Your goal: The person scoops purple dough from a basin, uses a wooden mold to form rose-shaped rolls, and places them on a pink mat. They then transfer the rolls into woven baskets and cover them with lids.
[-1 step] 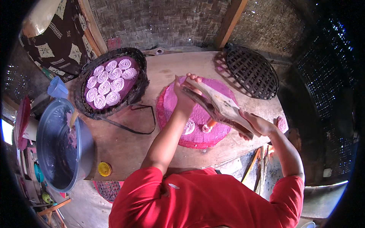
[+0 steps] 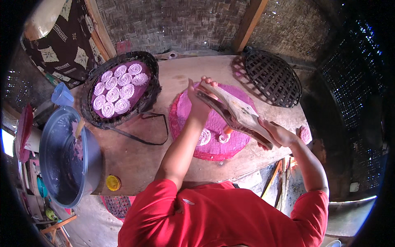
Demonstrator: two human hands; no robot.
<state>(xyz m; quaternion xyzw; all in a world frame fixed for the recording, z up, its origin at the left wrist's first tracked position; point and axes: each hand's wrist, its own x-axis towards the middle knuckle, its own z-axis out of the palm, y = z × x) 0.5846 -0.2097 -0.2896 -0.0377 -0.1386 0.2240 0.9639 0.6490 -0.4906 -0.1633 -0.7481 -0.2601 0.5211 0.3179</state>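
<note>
A long wooden hand press (image 2: pixel 240 113) of two stacked wooden pieces slants over a round pink cloth-covered mat (image 2: pixel 191 150). My left hand (image 2: pixel 201 95) is closed around its far left end, fingertips curled over the top edge. My right hand (image 2: pixel 277 132) is closed on its near right end. An orange-tinted spout (image 2: pixel 228 130) shows under the press, mostly hidden by it. Just below the spout sits a small pale pink dough swirl (image 2: pixel 224 138) on the mat. To its left lies a larger dough rosette (image 2: pixel 204 137), partly covered by my left forearm.
Left of the mat, a dark woven basket (image 2: pixel 154 88) holds several pink rosettes. A large grey-blue tub (image 2: pixel 92 164) with pink dough and a stick stands at the table's left, near a blue cup (image 2: pixel 62 94). A black woven tray (image 2: pixel 273 78) lies at the back right.
The small dough swirl under the spout looks slightly larger and rounder. The press has shifted a little in my hands.
</note>
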